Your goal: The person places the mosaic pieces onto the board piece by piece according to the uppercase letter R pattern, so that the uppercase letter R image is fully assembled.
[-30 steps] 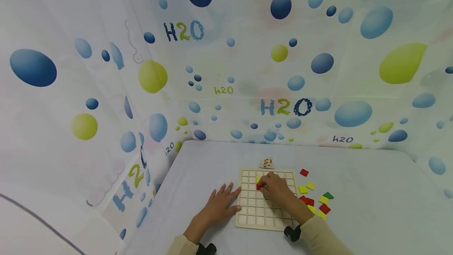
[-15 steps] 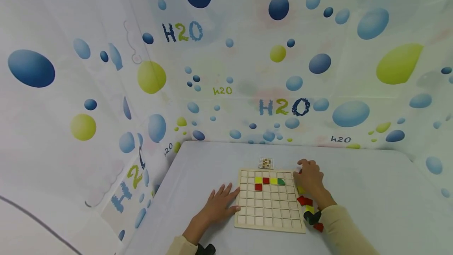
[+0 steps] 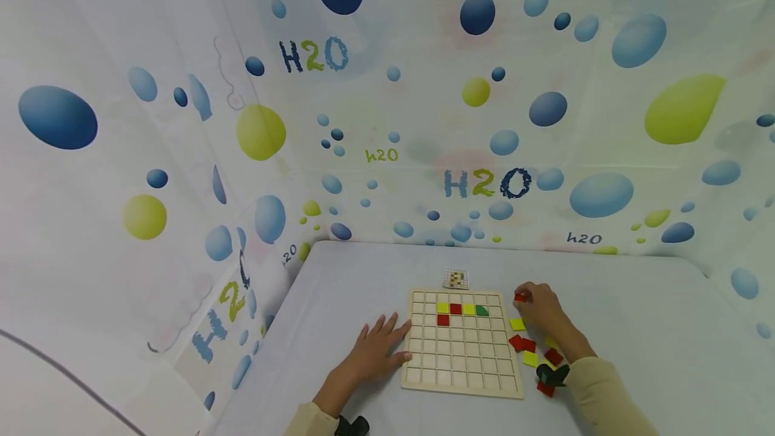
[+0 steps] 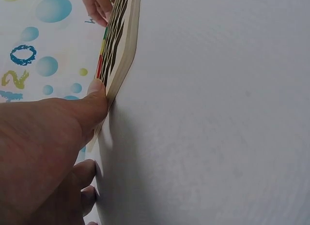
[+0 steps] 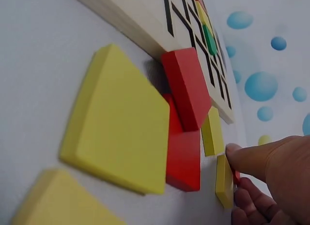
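The right hand, reaching a moment ago, now pinches a half-hidden red tile near the far right corner of the grid board; a pick-up seems under way. The left hand, fingers straight, touches the board's left edge. Beyond the board, the card is too small to read.
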Action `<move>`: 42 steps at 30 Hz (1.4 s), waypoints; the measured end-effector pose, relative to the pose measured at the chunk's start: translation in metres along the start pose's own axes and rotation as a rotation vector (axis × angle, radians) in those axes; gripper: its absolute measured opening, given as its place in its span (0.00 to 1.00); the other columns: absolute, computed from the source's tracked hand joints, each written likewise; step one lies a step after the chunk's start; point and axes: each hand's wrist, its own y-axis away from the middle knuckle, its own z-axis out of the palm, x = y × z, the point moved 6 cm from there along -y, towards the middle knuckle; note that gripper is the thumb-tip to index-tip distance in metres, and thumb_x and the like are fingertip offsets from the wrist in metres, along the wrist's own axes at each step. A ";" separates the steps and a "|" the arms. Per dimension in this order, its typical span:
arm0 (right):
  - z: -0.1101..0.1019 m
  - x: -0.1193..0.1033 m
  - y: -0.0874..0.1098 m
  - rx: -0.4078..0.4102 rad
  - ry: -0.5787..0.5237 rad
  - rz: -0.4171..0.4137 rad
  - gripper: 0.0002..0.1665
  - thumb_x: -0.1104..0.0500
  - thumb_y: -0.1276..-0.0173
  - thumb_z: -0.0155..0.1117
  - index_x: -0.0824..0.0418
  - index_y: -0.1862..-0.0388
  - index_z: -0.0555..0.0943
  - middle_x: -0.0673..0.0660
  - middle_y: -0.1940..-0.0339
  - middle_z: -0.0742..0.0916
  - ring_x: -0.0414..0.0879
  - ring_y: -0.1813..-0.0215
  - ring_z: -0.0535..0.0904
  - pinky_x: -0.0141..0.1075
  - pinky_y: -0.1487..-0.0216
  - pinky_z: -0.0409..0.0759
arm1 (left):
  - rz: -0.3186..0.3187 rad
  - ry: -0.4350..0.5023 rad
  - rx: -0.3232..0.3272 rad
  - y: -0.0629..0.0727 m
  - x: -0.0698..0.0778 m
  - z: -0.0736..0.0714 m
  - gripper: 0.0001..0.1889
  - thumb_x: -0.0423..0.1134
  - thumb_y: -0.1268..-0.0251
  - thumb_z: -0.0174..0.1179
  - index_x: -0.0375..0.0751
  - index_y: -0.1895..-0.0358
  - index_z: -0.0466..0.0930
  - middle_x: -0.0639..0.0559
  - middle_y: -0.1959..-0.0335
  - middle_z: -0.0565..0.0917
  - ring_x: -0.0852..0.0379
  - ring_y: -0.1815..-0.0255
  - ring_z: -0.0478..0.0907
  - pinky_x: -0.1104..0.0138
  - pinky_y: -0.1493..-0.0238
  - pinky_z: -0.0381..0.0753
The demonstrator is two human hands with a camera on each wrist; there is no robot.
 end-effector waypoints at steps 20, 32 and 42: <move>-0.002 -0.004 0.009 0.073 0.065 -0.047 0.20 0.61 0.24 0.68 0.72 0.40 0.79 0.73 0.47 0.79 0.63 0.49 0.73 0.59 0.42 0.80 | 0.011 0.020 -0.003 0.001 0.004 -0.004 0.37 0.59 0.22 0.59 0.51 0.17 0.63 0.39 0.15 0.59 0.32 0.14 0.51 0.30 0.20 0.47; 0.011 -0.032 0.012 -0.045 0.057 -0.142 0.19 0.55 0.26 0.71 0.62 0.41 0.81 0.63 0.47 0.82 0.57 0.45 0.78 0.60 0.41 0.80 | -0.007 0.004 -0.007 -0.001 0.003 -0.002 0.37 0.61 0.23 0.59 0.54 0.17 0.63 0.41 0.14 0.59 0.34 0.14 0.51 0.32 0.20 0.48; 0.036 -0.054 0.025 -0.099 0.080 -0.239 0.10 0.57 0.29 0.75 0.55 0.55 0.82 0.53 0.57 0.81 0.48 0.54 0.75 0.49 0.47 0.77 | -0.007 0.010 -0.004 0.000 0.003 -0.002 0.37 0.61 0.23 0.59 0.54 0.17 0.63 0.41 0.14 0.58 0.34 0.14 0.51 0.32 0.20 0.48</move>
